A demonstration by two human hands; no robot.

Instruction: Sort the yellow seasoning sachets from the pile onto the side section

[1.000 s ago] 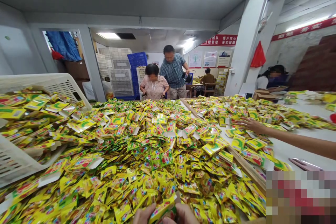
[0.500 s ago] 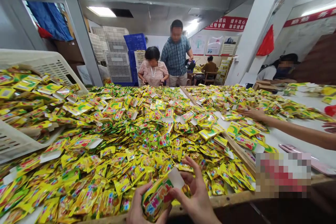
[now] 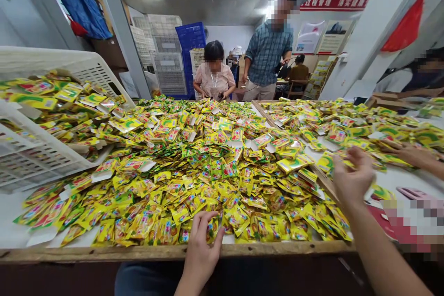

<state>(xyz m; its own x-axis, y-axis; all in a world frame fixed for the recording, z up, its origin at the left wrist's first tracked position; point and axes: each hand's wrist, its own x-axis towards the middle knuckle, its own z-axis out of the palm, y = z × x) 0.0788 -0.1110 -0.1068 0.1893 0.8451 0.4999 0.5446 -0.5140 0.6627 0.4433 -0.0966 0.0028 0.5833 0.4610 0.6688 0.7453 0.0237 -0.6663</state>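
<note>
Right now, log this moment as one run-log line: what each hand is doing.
left hand: touching yellow sachets at wooden table edge | right hand: open, empty, raised over sachets | co-worker's hand: on sachets far right

The two hands do not hold the colourful packet any more. Now the left hand (image 3: 202, 250) has come down to the wooden table edge (image 3: 104, 253), its fingers touching the small yellow packets (image 3: 166, 233), and the right hand (image 3: 353, 178) is raised and open, further to the right, above the packets
</note>
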